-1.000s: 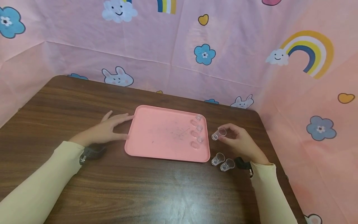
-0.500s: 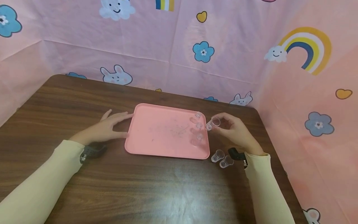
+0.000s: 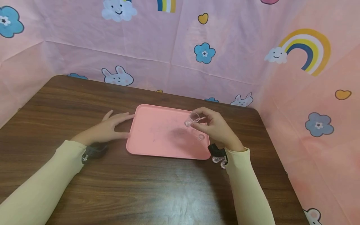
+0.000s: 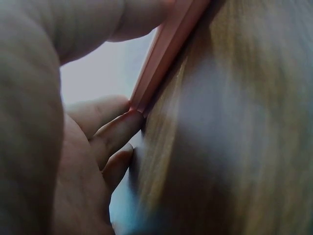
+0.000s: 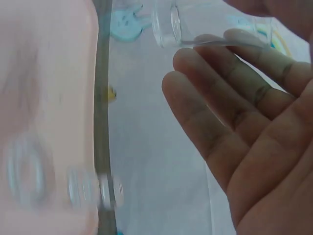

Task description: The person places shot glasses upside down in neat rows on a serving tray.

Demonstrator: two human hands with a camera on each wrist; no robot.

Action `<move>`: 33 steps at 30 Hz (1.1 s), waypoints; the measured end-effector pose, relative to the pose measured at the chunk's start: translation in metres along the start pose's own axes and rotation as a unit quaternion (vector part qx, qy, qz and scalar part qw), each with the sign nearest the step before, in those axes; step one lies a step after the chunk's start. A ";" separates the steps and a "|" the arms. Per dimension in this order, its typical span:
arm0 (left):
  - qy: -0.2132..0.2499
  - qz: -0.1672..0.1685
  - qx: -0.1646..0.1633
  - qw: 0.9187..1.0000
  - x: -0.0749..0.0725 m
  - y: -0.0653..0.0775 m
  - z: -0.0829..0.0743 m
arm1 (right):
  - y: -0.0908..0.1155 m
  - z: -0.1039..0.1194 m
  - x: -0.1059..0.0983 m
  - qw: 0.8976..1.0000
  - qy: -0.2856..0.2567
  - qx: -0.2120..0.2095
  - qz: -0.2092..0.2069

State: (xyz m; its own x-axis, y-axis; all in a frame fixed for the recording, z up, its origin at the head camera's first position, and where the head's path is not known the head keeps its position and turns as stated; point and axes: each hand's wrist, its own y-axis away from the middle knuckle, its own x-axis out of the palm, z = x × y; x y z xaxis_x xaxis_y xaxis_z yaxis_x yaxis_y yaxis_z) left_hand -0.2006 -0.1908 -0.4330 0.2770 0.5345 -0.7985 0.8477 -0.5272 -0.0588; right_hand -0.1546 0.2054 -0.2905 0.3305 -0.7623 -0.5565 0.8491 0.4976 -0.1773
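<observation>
The pink tray (image 3: 154, 143) lies on the table, with my left hand (image 3: 104, 129) at its left edge. Fingertips and thumb touch the rim there; the left wrist view shows the straight fingers (image 4: 117, 134) against the tray's side wall (image 4: 164, 54). My right hand (image 3: 217, 126) pinches a small clear cup (image 3: 194, 117) between thumb and fingers, over the tray's upper right part. The right wrist view shows that cup tilted sideways at the fingertips. One clear cup (image 3: 201, 137) stands on the tray below the hand; the hand mostly covers the others in that row.
Two more clear cups (image 3: 216, 159) stand just off the tray's lower right corner, partly hidden by the right wrist strap (image 3: 217, 151). The brown wooden table (image 3: 126, 193) meets a printed pink cloth (image 3: 157, 47) at the back and right.
My right hand has carried the clear cup leftward and up, from the table beside the tray to above the tray. The left hand stays at the tray's left edge.
</observation>
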 end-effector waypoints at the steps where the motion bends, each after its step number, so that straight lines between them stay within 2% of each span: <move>1: 0.003 -0.002 0.000 1.000 0.000 0.000 0.000 | -0.003 0.001 0.005 1.000 -0.010 -0.003 0.004; 4: 0.003 -0.006 0.003 1.000 0.000 0.001 0.001 | -0.012 0.004 0.021 0.999 -0.032 -0.015 0.016; 8: 0.000 -0.007 0.007 1.000 0.001 0.000 0.002 | -0.022 0.006 0.039 0.998 -0.036 -0.035 0.027; 13: -0.003 -0.008 0.007 1.000 0.001 0.000 0.002 | -0.031 0.010 0.056 0.995 -0.081 -0.041 0.049; 16: -0.006 -0.008 0.006 1.000 0.001 0.000 0.002 | -0.035 0.011 0.065 0.993 -0.091 -0.046 0.060; 26: -0.012 -0.013 0.008 1.000 0.001 0.000 0.002 | -0.043 -0.010 0.082 0.995 0.025 -0.067 0.066; 33: -0.010 -0.013 0.005 1.000 0.001 0.000 0.000 | -0.044 -0.021 0.081 0.988 0.128 -0.053 0.062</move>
State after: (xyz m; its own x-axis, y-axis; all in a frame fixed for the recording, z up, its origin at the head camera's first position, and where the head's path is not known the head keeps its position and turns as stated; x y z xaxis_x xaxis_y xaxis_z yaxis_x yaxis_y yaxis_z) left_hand -0.2002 -0.1900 -0.4340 0.2461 0.5350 -0.8082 0.8500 -0.5199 -0.0853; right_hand -0.1737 0.1308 -0.3444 0.3022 -0.5696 -0.7643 0.7561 0.6316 -0.1717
